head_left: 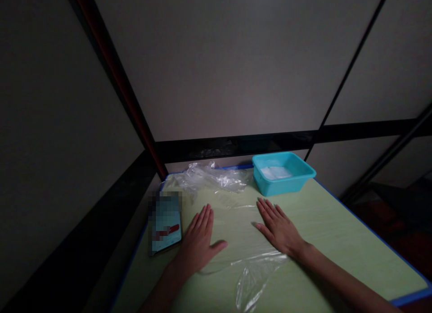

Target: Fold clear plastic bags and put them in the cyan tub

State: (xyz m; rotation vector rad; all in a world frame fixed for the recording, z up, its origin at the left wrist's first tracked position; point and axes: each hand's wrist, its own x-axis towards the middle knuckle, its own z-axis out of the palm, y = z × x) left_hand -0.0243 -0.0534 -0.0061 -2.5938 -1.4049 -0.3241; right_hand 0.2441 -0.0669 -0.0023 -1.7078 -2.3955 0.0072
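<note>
Resting left hand (197, 242), right hand (279, 228) flat, thumbs spread, on plastic film (216, 180); green table (347, 250), panelled wall (229, 70) beyond far edge.

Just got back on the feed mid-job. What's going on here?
A person has both hands laid palm down, fingers extended, on a clear plastic sheet spread over a pale green table. The left hand is beside a phone-like device with its screen lit; the right hand is near a turquoise basin with something white inside. The sheet lies fairly flat between the hands but is crumpled at the far end.
</note>
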